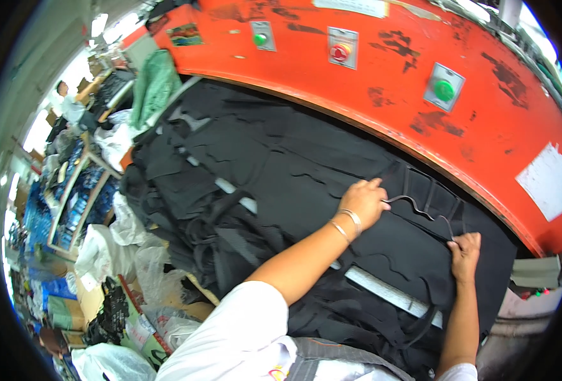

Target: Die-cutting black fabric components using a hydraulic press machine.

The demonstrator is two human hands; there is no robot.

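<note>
A thin metal cutting die (pixel 413 202) with a wavy edge and narrow crossbars lies on or just above a black sheet (pixel 293 171). My left hand (pixel 365 204), with bangles at the wrist, closes its fingers around the die's left end. At the other end, my right hand (pixel 465 254) is closed on the die's right side. Curved cut lines run through the black material around both hands. Part of the die's far edge blends into the black and is hard to make out.
An orange-red machine beam (pixel 382 95) spans the far side, carrying a red button (pixel 340 53) and green buttons (pixel 443 90). Cut black strips (pixel 223 244) heap at the left. Plastic bags (pixel 106 254) and cartons crowd beyond. A person (pixel 71 105) is far left.
</note>
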